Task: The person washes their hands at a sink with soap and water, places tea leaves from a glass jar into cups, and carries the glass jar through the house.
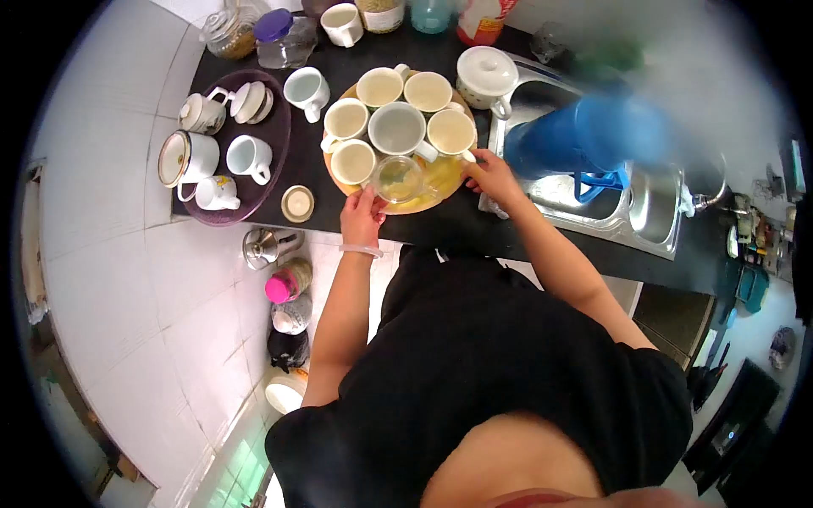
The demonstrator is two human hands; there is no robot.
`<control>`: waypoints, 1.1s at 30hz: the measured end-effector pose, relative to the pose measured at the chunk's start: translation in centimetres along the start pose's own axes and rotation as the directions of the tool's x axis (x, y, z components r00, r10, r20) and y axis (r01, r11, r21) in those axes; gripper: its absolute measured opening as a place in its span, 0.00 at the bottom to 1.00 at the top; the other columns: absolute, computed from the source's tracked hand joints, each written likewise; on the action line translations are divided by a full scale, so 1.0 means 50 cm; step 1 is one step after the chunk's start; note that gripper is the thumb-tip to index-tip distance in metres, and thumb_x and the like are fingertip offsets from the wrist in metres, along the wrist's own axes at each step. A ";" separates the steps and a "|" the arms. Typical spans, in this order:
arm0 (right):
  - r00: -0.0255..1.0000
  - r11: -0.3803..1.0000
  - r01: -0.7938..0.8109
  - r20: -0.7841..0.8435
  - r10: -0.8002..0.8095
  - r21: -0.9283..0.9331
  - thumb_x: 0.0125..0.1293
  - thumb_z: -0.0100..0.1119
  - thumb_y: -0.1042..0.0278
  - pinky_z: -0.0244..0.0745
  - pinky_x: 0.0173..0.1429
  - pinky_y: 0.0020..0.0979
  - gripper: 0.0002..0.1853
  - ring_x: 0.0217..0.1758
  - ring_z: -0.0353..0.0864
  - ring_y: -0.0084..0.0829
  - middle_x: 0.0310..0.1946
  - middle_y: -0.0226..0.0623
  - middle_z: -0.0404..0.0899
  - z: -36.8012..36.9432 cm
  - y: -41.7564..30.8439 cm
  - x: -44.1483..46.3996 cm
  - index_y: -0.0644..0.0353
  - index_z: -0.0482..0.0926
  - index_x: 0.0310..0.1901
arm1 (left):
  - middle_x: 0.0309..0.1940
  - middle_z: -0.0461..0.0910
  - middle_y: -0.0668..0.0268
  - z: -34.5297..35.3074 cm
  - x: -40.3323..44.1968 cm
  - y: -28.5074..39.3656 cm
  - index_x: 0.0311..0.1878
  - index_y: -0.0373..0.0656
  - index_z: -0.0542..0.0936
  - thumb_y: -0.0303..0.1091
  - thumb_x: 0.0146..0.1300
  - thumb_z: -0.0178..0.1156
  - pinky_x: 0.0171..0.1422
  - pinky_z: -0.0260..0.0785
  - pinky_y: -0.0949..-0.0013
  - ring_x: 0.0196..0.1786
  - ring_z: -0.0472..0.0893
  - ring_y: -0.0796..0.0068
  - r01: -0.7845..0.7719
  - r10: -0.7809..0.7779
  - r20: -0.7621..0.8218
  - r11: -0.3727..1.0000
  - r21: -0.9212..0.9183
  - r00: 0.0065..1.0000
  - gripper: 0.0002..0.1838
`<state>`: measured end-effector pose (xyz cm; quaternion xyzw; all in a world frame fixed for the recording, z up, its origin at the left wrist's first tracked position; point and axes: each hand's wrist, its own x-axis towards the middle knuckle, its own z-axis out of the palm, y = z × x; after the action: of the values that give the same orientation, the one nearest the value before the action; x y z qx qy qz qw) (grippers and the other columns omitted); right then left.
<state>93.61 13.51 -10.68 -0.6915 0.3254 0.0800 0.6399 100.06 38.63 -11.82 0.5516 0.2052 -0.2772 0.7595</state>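
A person in a black short-sleeved top point(500, 339) stands at a black countertop point(326, 220), both hands at a round yellow tray point(421, 204) lying on it. The right hand point(494, 179) pinches the tray's rim between thumb and fingers. The left hand point(362, 218), a pale bangle at its wrist, has its fingers drawn together against the near rim; I cannot tell whether they grip it or only touch. On the tray, five cream-lined cups stand around a larger grey-white cup point(396, 129), with a clear round glass cup point(399, 179) near the left hand. Just beside the tray sits a white lidded pot point(487, 74). Farther left, a dark purple oval tray point(283, 135) bears white cups; to the right is a stainless-steel sink point(584, 233).
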 end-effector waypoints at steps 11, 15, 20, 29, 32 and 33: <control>0.825 0.965 0.187 -0.504 -0.257 -0.187 0.54 0.62 0.58 0.68 0.54 0.35 0.31 0.47 0.76 0.37 0.47 0.49 0.76 -0.123 0.002 0.125 0.67 0.67 0.57 | 0.35 0.77 0.65 -0.058 -0.022 0.029 0.47 0.39 0.69 0.39 0.63 0.55 0.28 0.69 0.78 0.32 0.79 0.80 -0.296 0.389 -0.181 0.871 0.392 0.903 0.16; 0.936 0.950 0.168 -0.260 -0.237 -0.264 0.56 0.61 0.55 0.66 0.43 0.30 0.22 0.38 0.72 0.29 0.36 0.39 0.76 -0.153 -0.019 0.204 0.66 0.75 0.44 | 0.34 0.75 0.68 -0.058 -0.031 0.076 0.46 0.40 0.72 0.37 0.63 0.55 0.31 0.69 0.79 0.33 0.78 0.81 -0.380 0.451 -0.181 0.866 0.324 0.874 0.13; 0.935 0.927 0.115 -0.277 -0.222 -0.357 0.58 0.59 0.57 0.60 0.31 0.26 0.17 0.27 0.66 0.20 0.26 0.27 0.73 -0.158 -0.002 0.257 0.64 0.76 0.39 | 0.36 0.75 0.66 -0.151 0.083 0.129 0.46 0.38 0.72 0.32 0.60 0.58 0.33 0.69 0.78 0.34 0.76 0.79 -0.560 0.775 -0.301 0.616 0.554 0.555 0.13; 0.900 0.963 0.258 -0.342 -0.271 -0.085 0.60 0.59 0.62 0.68 0.39 0.24 0.24 0.42 0.73 0.22 0.46 0.33 0.75 -0.160 0.058 0.166 0.60 0.68 0.57 | 0.34 0.77 0.68 -0.237 0.137 0.238 0.45 0.42 0.73 0.32 0.58 0.57 0.25 0.66 0.77 0.32 0.77 0.80 -0.418 0.410 -0.652 0.895 0.155 0.637 0.12; 0.943 0.984 0.151 -0.313 -0.115 0.092 0.61 0.59 0.63 0.70 0.42 0.25 0.24 0.45 0.73 0.22 0.49 0.31 0.74 -0.144 0.038 0.082 0.59 0.68 0.57 | 0.34 0.77 0.68 -0.252 0.145 0.220 0.45 0.42 0.74 0.32 0.59 0.56 0.26 0.66 0.77 0.32 0.78 0.80 -0.414 0.417 -0.643 0.895 0.166 0.642 0.11; 0.947 0.987 0.155 -0.293 -0.134 0.049 0.60 0.60 0.63 0.71 0.42 0.26 0.22 0.46 0.73 0.22 0.47 0.29 0.74 -0.153 0.063 0.069 0.57 0.69 0.55 | 0.34 0.77 0.68 -0.255 0.148 0.214 0.44 0.42 0.74 0.32 0.59 0.56 0.26 0.66 0.77 0.32 0.78 0.80 -0.420 0.413 -0.633 0.895 0.150 0.654 0.10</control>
<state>92.23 5.25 -13.83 -0.6945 0.3663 -0.0805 0.6140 112.58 51.84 -12.55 0.6410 0.3251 0.1142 0.6858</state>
